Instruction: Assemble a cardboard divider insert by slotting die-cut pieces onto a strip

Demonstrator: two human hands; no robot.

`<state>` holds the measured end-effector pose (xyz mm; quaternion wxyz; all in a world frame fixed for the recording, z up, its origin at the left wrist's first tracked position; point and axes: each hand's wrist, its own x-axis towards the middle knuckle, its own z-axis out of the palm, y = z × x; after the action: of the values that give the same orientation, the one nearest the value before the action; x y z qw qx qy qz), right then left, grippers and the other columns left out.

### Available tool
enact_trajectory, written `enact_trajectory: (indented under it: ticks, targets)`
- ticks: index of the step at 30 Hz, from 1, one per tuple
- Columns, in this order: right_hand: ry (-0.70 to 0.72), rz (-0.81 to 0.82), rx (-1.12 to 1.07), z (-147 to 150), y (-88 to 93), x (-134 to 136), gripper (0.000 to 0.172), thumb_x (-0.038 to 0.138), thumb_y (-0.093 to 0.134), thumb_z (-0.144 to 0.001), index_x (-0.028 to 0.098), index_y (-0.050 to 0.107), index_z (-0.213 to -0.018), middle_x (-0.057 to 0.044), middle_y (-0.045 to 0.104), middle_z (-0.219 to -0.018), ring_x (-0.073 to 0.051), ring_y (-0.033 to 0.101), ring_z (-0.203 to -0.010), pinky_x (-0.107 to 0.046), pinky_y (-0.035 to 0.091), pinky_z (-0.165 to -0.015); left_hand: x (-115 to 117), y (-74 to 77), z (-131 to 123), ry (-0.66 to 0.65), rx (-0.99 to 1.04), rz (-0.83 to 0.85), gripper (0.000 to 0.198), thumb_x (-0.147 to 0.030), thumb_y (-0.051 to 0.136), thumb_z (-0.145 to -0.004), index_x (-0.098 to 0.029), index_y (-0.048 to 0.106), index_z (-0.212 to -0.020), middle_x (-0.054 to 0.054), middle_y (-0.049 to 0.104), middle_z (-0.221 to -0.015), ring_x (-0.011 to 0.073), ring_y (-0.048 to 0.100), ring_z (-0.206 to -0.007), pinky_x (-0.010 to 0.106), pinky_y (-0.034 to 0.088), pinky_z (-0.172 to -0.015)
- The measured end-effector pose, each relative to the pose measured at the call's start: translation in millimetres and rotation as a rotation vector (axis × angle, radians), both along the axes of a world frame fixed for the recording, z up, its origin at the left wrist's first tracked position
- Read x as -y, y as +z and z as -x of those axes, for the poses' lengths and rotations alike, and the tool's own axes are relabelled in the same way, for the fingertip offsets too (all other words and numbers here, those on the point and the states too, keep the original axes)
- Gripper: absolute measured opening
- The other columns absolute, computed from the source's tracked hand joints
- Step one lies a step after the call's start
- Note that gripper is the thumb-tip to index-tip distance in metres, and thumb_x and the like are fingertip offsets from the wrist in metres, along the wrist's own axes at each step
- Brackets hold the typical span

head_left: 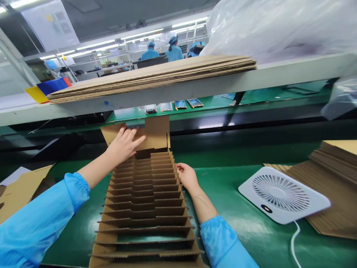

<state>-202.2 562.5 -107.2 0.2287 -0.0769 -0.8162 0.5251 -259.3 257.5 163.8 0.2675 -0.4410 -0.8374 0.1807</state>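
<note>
A long cardboard divider rack (143, 193) with a row of upright slotted partitions runs away from me on the green bench. At its far end a cardboard panel (157, 132) stands up. My left hand (124, 145) lies against this panel and the far end of the rack, fingers spread. My right hand (187, 175) is at the rack's right side near the far end, fingers curled in; what they pinch, if anything, is hidden.
A white fan (281, 195) with a cable lies at right, beside stacked cardboard (331, 186). Cardboard sheets (156, 74) lie on the shelf ahead, small screens (180, 104) beyond. Loose cardboard (23, 191) is at left. Two people in blue (174, 52) are far off.
</note>
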Motion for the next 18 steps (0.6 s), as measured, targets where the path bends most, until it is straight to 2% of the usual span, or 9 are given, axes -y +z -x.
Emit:
enact_trajectory:
  ticks: [4, 6, 8, 11, 13, 15, 17, 18]
  targets:
    - [0.013, 0.005, 0.0, -1, 1.0, 0, 0.028, 0.044, 0.064, -0.086, 0.021, 0.079, -0.091, -0.006, 0.077, -0.085, -0.02, 0.068, -0.075, -0.032, 0.056, -0.074, 0, -7.0, 1, -0.049, 0.043, -0.006, 0.087, -0.03, 0.087, -0.091, -0.033, 0.046, -0.168, 0.02, 0.038, -0.175, 0.0457, 0.044, -0.155, 0.069, 0.015, -0.135]
    - [0.02, 0.008, -0.001, -1, 2.1, 0, 0.028, 0.043, 0.064, -0.086, 0.021, 0.08, -0.091, -0.006, 0.077, -0.085, -0.021, 0.069, -0.076, -0.031, 0.056, -0.074, -4, -6.6, -1, -0.064, 0.052, 0.015, 0.078, -0.028, 0.084, -0.093, -0.029, 0.051, -0.165, 0.021, 0.045, -0.17, 0.0443, 0.048, -0.15, 0.069, 0.014, -0.135]
    - [0.028, 0.012, -0.002, -2, 2.5, 0, 0.028, 0.042, 0.064, -0.085, 0.021, 0.08, -0.092, -0.006, 0.078, -0.086, -0.021, 0.069, -0.077, -0.031, 0.056, -0.075, -7, -1.9, -3, -0.072, 0.07, 0.042, 0.062, -0.025, 0.072, -0.101, -0.027, 0.056, -0.161, 0.02, 0.055, -0.161, 0.0405, 0.057, -0.141, 0.068, 0.017, -0.134]
    - [0.041, 0.022, 0.004, -2, 1.0, 0, 0.028, 0.042, 0.064, -0.085, 0.021, 0.081, -0.093, -0.006, 0.078, -0.086, -0.021, 0.068, -0.075, -0.031, 0.055, -0.074, -5, 14.4, 0, -0.078, 0.131, 0.012, 0.049, -0.022, 0.049, -0.109, -0.026, 0.06, -0.157, 0.017, 0.066, -0.149, 0.035, 0.064, -0.13, 0.062, 0.031, -0.127]
    - [0.047, 0.032, 0.01, -1, -0.9, -1, 0.029, 0.042, 0.065, -0.084, 0.02, 0.081, -0.093, -0.006, 0.078, -0.086, -0.021, 0.067, -0.074, -0.032, 0.055, -0.073, 4, 28.0, 9, -0.027, 0.16, -0.111, 0.048, -0.029, 0.051, -0.108, -0.022, 0.062, -0.155, 0.017, 0.066, -0.151, 0.0364, 0.061, -0.136, 0.057, 0.037, -0.124]
    - [0.052, 0.042, 0.014, -1, -2.3, -1, 0.03, 0.043, 0.065, -0.084, 0.02, 0.081, -0.094, -0.006, 0.078, -0.086, -0.021, 0.066, -0.073, -0.032, 0.054, -0.072, 17, 38.3, 21, 0.065, 0.274, -0.223, 0.058, -0.043, 0.062, -0.102, -0.018, 0.062, -0.154, 0.017, 0.066, -0.153, 0.0374, 0.06, -0.14, 0.05, 0.043, -0.121]
    - [0.058, 0.049, 0.015, 0, -2.7, -1, 0.03, 0.043, 0.066, -0.083, 0.02, 0.081, -0.095, -0.007, 0.078, -0.087, -0.021, 0.066, -0.073, -0.032, 0.054, -0.071, 29, 41.7, 33, 0.148, 0.472, -0.227, 0.068, -0.051, 0.068, -0.094, -0.017, 0.063, -0.153, 0.015, 0.071, -0.146, 0.0351, 0.067, -0.131, 0.043, 0.051, -0.112]
    - [0.062, 0.051, 0.015, 0, -2.5, -1, 0.031, 0.043, 0.066, -0.083, 0.019, 0.081, -0.095, -0.007, 0.078, -0.087, -0.021, 0.066, -0.073, -0.032, 0.054, -0.071, 34, 40.8, 38, 0.179, 0.557, -0.2, 0.065, -0.051, 0.066, -0.093, -0.018, 0.066, -0.149, 0.013, 0.076, -0.137, 0.0331, 0.071, -0.121, 0.04, 0.054, -0.105]
